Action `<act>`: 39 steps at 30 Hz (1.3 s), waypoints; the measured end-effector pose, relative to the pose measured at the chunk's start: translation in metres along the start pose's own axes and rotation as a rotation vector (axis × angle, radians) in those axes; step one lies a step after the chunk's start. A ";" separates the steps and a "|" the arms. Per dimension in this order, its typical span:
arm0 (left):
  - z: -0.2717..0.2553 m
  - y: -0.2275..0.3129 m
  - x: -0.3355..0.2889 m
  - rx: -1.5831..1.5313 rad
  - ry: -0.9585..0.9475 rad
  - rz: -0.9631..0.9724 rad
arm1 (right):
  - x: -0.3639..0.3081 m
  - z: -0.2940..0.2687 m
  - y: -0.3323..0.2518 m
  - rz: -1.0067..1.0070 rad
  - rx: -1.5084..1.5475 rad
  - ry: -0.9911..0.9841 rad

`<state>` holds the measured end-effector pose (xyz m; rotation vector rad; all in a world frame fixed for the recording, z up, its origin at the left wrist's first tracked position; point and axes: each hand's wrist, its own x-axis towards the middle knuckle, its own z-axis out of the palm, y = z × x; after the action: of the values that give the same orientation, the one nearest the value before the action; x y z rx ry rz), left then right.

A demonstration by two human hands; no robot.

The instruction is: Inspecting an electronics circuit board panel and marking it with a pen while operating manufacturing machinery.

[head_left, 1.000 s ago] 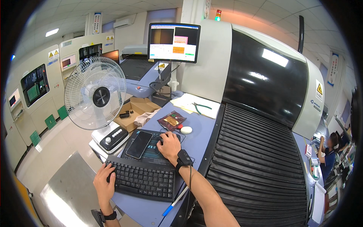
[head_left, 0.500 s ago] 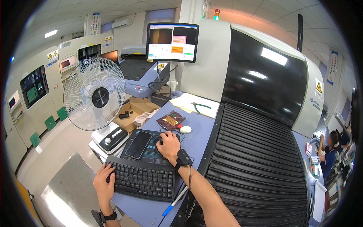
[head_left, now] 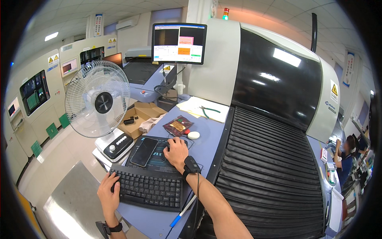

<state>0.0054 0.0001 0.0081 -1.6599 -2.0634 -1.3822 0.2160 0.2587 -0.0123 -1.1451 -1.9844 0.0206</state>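
Observation:
My left hand (head_left: 108, 196) rests at the left end of a black keyboard (head_left: 149, 189), its fingers spread over the keys there. My right hand (head_left: 176, 153) curls over a dark computer mouse (head_left: 168, 145), mostly hidden beneath the palm and fingers. Under the mouse lies a black patterned mouse pad (head_left: 160, 160). A dark-screened smartphone (head_left: 144, 152) sits on the pad, left of my right hand. Beyond the keyboard and desk stands a lit monitor (head_left: 178, 44) with image panels and coloured blocks.
A white fan (head_left: 104, 102) stands left of the desk, beside an open cardboard box (head_left: 148, 112). A dark red packet (head_left: 178, 126), white round object (head_left: 193, 135), pliers (head_left: 209, 111) and a blue-white pen (head_left: 183, 212) lie on the desk. A ribbed black machine bed (head_left: 270, 175) fills the right.
The whole view shifts slightly left. In the monitor's left panel, the brownish picture has turned darker. Both hands keep their places on keyboard and mouse.

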 end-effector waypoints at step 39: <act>0.000 -0.002 -0.001 0.003 -0.009 -0.004 | -0.001 0.002 -0.002 -0.006 0.002 0.017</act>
<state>0.0036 -0.0004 0.0067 -1.6643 -2.0744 -1.3743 0.2140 0.2577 -0.0134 -1.1343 -1.9728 0.0095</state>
